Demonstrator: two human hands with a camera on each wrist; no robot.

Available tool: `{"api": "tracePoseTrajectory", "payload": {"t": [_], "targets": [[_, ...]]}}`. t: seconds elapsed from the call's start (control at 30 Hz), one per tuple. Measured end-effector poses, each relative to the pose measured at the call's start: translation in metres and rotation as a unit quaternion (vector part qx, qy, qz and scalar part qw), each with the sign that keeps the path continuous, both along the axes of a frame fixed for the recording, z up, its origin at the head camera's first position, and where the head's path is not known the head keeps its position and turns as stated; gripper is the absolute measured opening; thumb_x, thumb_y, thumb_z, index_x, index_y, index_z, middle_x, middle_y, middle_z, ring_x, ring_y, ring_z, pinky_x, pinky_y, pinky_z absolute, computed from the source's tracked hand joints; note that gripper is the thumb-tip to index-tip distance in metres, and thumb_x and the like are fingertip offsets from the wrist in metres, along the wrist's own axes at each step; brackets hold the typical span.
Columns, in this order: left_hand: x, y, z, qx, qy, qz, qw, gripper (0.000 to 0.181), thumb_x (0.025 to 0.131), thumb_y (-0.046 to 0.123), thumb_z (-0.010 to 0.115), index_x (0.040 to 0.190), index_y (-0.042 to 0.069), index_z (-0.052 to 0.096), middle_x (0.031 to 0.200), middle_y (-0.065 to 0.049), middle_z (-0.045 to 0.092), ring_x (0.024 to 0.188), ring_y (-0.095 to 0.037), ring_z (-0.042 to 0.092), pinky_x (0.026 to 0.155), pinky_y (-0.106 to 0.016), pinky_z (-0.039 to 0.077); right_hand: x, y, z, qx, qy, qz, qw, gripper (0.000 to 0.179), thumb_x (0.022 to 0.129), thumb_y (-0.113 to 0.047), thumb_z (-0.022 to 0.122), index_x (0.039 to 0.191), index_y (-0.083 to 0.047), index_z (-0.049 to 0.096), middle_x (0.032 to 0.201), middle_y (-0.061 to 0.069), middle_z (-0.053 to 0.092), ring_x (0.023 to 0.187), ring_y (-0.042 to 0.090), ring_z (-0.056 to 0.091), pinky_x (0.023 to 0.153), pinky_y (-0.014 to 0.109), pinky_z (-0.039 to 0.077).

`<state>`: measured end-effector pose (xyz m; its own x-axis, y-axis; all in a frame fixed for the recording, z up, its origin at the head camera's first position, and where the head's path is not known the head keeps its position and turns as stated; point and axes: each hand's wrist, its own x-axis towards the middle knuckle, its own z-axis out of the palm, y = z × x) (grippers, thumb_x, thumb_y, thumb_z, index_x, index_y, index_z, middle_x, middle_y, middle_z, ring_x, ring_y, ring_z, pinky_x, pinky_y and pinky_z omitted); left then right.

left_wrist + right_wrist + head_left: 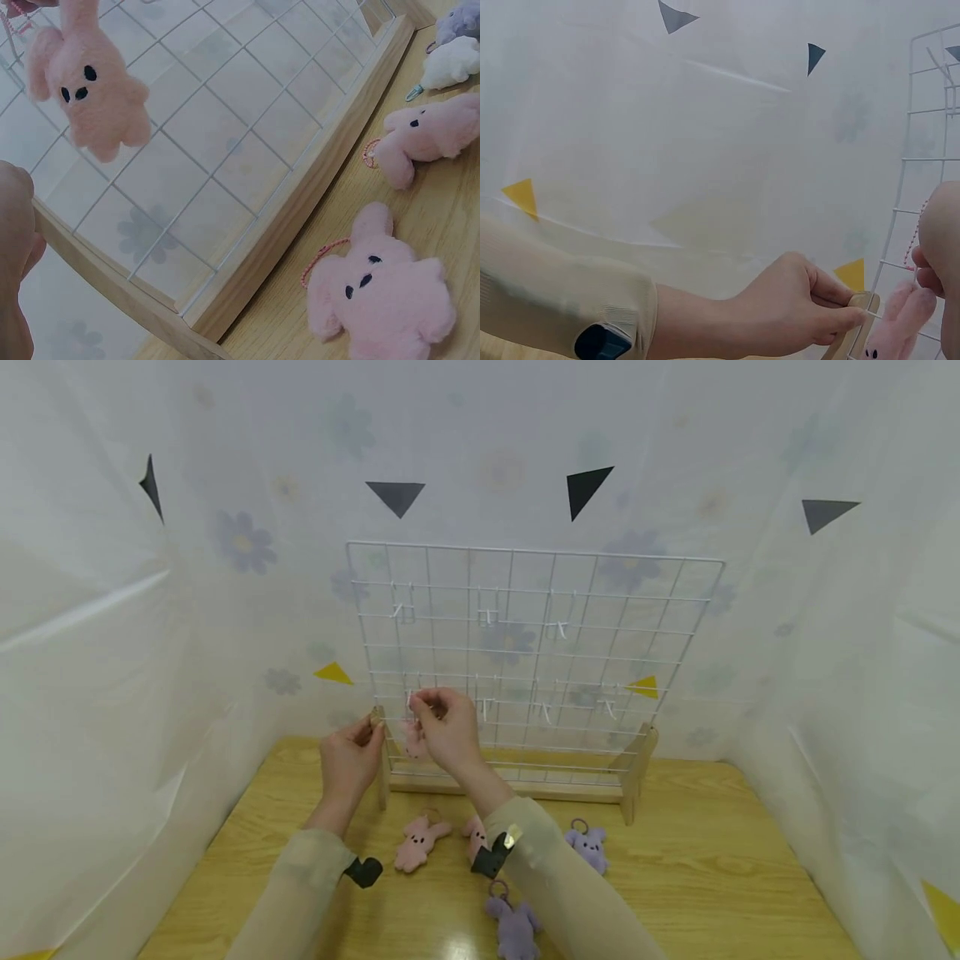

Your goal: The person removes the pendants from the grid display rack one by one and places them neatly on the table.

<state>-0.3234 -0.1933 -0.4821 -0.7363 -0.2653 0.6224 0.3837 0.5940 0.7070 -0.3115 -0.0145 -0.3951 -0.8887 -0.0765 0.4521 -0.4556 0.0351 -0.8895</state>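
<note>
A white wire grid rack [510, 652] stands in a wooden base. My left hand [350, 764] pinches the top of the rack's left wooden post [864, 301] between thumb and fingers. In front of the grid's lower left, my right hand [453, 731] holds a pink plush bunny keychain [105, 97] near its ears, beside a white hook [409, 697]. Its beaded pink chain [910, 244] shows by the fingers in the right wrist view. The bunny's body hangs below the hand; whether the chain is over the hook, I cannot tell.
Pink bunny keychains [420, 843] lie on the wooden table [720, 860], with a white plush [454, 61] and purple plush keychains [516, 931] nearby. Several bare white hooks [487, 617] hang in two rows on the grid. Pale plastic sheeting [247, 635] surrounds the table.
</note>
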Motion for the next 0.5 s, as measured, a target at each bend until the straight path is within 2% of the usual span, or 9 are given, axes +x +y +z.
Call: {"api": "tracePoseTrajectory", "payload": {"t": [0.1,0.2,0.33,0.5], "targets": [[0.000,0.000,-0.001,-0.001,0.006,-0.003,1.0000,0.023,0.096,0.007,0.079,0.113,-0.008,0.077,0.097,-0.023,0.077,0.079,-0.031,0.079,0.065,-0.008,0.054,0.004,0.000,0.002,-0.004,-0.002,0.007,1.0000,0.010,0.103,-0.005,0.070,0.099,0.002,0.075,0.094,0.025,0.072,0.067,0.023,0.070,0.055,0.026,0.058],[-0.001,0.000,-0.001,0.002,0.005,-0.004,1.0000,0.023,0.096,0.007,0.079,0.113,-0.009,0.076,0.097,-0.023,0.077,0.079,-0.031,0.079,0.066,-0.005,0.052,0.007,0.000,0.003,-0.012,-0.004,0.016,0.9998,0.010,0.103,-0.007,0.071,0.099,0.002,0.075,0.093,0.022,0.073,0.070,0.030,0.072,0.056,0.029,0.061],[-0.001,0.000,-0.001,0.008,-0.002,-0.002,1.0000,0.023,0.095,0.007,0.080,0.113,-0.008,0.077,0.097,-0.022,0.077,0.080,-0.031,0.079,0.066,-0.009,0.055,0.011,-0.001,0.007,-0.014,0.002,0.023,0.9996,0.011,0.103,-0.007,0.071,0.100,0.003,0.075,0.093,0.024,0.073,0.070,0.036,0.071,0.055,0.028,0.059],[0.000,0.001,0.000,0.008,-0.002,0.000,1.0000,0.024,0.095,0.006,0.080,0.113,-0.009,0.077,0.097,-0.023,0.077,0.080,-0.033,0.079,0.067,-0.018,0.059,0.016,0.000,0.011,-0.011,0.009,0.031,0.9994,0.011,0.103,-0.006,0.070,0.100,0.004,0.075,0.092,0.028,0.072,0.066,0.032,0.068,0.052,0.022,0.054]]}}
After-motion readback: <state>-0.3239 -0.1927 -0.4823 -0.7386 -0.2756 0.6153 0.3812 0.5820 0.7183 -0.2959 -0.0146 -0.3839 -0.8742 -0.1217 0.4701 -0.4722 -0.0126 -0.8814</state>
